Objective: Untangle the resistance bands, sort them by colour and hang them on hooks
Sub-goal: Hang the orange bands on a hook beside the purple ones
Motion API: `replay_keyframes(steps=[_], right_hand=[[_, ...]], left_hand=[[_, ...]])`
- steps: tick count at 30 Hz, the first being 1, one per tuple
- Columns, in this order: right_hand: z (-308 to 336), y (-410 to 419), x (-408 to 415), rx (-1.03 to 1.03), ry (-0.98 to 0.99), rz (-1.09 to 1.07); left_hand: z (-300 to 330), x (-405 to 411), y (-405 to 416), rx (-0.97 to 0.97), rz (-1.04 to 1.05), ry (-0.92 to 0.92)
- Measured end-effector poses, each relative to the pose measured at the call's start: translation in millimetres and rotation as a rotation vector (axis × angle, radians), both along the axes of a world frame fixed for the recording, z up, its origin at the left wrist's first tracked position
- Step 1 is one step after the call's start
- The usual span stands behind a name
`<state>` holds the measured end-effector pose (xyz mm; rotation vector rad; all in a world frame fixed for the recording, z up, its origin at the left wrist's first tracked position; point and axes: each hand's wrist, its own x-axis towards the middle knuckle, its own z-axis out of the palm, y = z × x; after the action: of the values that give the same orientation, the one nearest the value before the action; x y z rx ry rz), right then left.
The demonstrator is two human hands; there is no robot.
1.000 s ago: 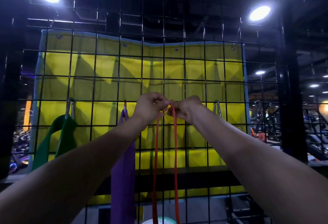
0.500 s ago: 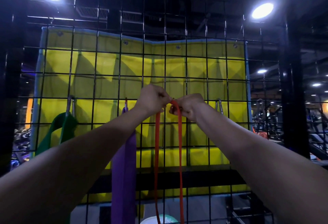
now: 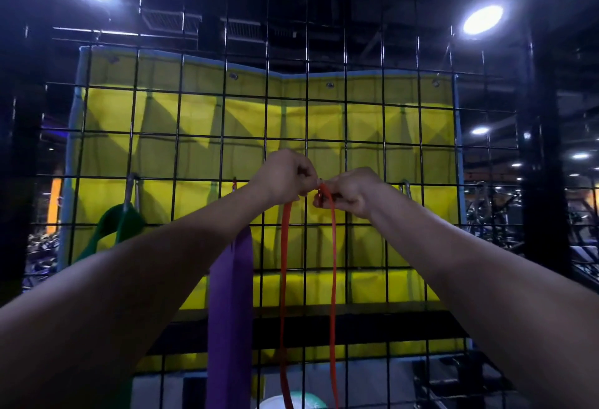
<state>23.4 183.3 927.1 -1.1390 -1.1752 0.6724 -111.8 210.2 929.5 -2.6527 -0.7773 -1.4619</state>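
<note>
A thin orange band (image 3: 333, 279) hangs in a long loop down the black wire grid (image 3: 364, 149). Its top is at a small hook (image 3: 319, 195) in the middle of the grid. My left hand (image 3: 285, 178) pinches the band's top from the left, and my right hand (image 3: 351, 191) grips it from the right. A wide purple band (image 3: 230, 318) hangs from a hook (image 3: 234, 183) just left of the orange one, partly behind my left forearm. Further left a green band (image 3: 113, 227) hangs from a metal hook (image 3: 130, 188).
A bare metal hook (image 3: 406, 189) sticks out of the grid to the right of my hands. A yellow padded mat (image 3: 421, 136) stands behind the grid. A pale round object (image 3: 303, 400) lies at the bottom edge. Gym machines fill the dark background at both sides.
Both hands have stayed together at the orange band's top by the hook, shifting only slightly. The orange loop's two strands hang a little wider apart.
</note>
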Motion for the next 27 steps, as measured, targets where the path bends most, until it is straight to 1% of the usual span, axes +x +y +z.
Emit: replay_keyframes(steps=[3,8,9,15,20,22,24,27], right_hand=[[1,-2,0,0.000,-0.031,-0.030],[1,-4,-1,0.008,-0.064,-0.056],[1,-3,-2,0.009,-0.074,-0.067],[-1,-4,-2,0.024,-0.091,-0.111],[-15,-2,-3,0.100,-0.082,-0.124],[-23,-5,-3,0.176,-0.099,-0.152],[-31,-11,-3,0.245,-0.141,-0.171],[-48,-21,0,0.241,-0.196,-0.139]], left_hand=[[3,-1,-2,-0.055,0.015,0.021],[2,2,0,-0.297,-0.007,-0.041],[0,3,1,-0.316,-0.018,-0.038],[-24,-4,4,-0.213,-0.053,-0.037],[-48,3,3,-0.162,-0.059,-0.198],[-56,7,2,-0.168,-0.066,-0.249],[-62,9,-1,-0.178,-0.082,-0.269],[-72,10,-4,-0.210,-0.089,-0.291]])
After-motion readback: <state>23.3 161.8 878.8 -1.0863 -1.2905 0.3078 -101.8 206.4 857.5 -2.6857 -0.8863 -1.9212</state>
